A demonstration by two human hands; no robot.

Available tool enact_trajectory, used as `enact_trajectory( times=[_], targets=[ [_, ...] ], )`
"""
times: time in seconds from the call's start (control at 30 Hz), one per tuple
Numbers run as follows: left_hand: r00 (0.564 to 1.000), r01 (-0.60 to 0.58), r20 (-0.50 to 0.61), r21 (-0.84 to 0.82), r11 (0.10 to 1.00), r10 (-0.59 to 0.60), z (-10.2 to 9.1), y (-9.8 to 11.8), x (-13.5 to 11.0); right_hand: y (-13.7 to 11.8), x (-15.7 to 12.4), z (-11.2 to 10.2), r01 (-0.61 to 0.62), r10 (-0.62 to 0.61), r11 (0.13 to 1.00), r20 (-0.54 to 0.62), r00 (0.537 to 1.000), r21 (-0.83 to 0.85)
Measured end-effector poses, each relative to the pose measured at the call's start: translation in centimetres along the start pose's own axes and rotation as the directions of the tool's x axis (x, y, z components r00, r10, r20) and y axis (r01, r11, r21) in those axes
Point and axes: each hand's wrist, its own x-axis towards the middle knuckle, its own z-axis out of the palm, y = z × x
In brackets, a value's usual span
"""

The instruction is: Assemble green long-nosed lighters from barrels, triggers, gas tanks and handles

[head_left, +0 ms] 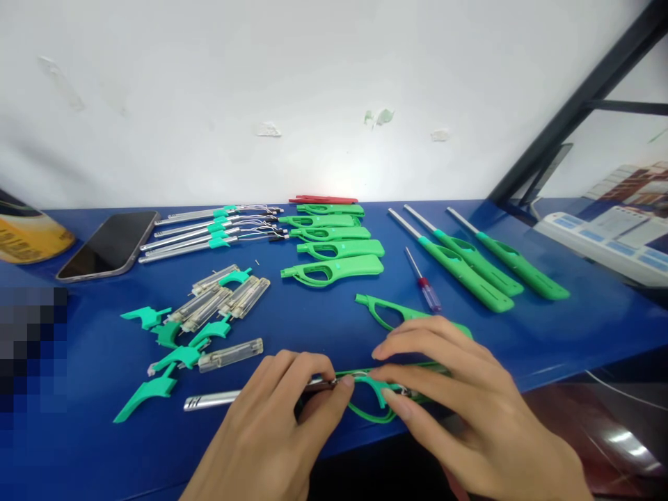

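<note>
Near the table's front edge lies a lighter in parts: a silver metal tube [211,400] pointing left and an opened green handle shell [373,416]. My left hand [276,410] is closed on the tube's inner end, thumb and index pinching where it meets the shell. My right hand [459,390] bends over the shell, its thumb and index at a teal trigger [376,393] seated inside. Thin wires show beside that trigger. Another green shell half [391,311] lies just beyond my right hand, partly covered by it.
Left are teal triggers [143,398], clear fuel tanks [229,355] and a phone [109,243]. Behind lie wired metal tubes [182,243], green shells [339,270] and red pieces [323,200]. A screwdriver [428,293] and three assembled lighters [470,278] lie right, before a wall.
</note>
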Motion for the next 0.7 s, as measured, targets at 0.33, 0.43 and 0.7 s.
enact_trajectory(
  times=[0.33, 0.43, 0.7],
  targets=[
    [1.000, 0.012, -0.002, 0.010, 1.000, -0.012, 0.25, -0.04, -0.07, -0.25, 0.04, -0.01, -0.073, 0.072, 0.997, 0.039, 0.997, 0.029],
    [1.000, 0.015, -0.001, 0.003, 1.000, -0.015, 0.13, 0.05, -0.08, -0.26, 0.09, 0.06, -0.094, 0.092, 0.995, 0.035, 0.995, 0.044],
    [1.000, 0.003, -0.022, 0.019, 1.000, -0.002, 0.14, -0.02, -0.01, -0.34, 0.48, 0.12, -0.167, 0.162, 0.982, 0.062, 0.985, 0.087]
  ],
)
